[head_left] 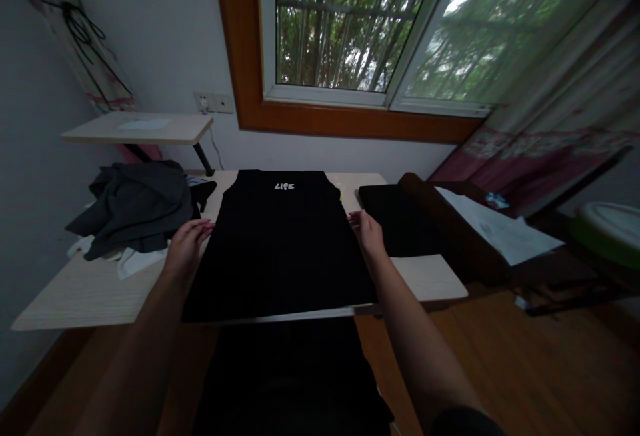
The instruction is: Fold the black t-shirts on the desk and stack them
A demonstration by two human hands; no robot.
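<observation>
A black sleeveless-looking shirt [285,249] lies spread flat on the pale wooden table [115,296]. Small white lettering shows near its far edge, and its near edge reaches the table's front. On the shirt's left side, my left hand [187,246] is closed, thumb and fingers pinched at the fabric edge. My right hand [369,233] pinches the opposite side edge at about the same height. The fingertips are small and dark, so the exact grip is hard to make out.
A heap of dark grey clothing [145,203] with white cloth under it sits left, before a small raised shelf [150,128]. Right of the shirt is a folded black cloth [400,219]. Beyond it, white paper [495,223] lies on a dark brown surface. A window [360,29] is behind.
</observation>
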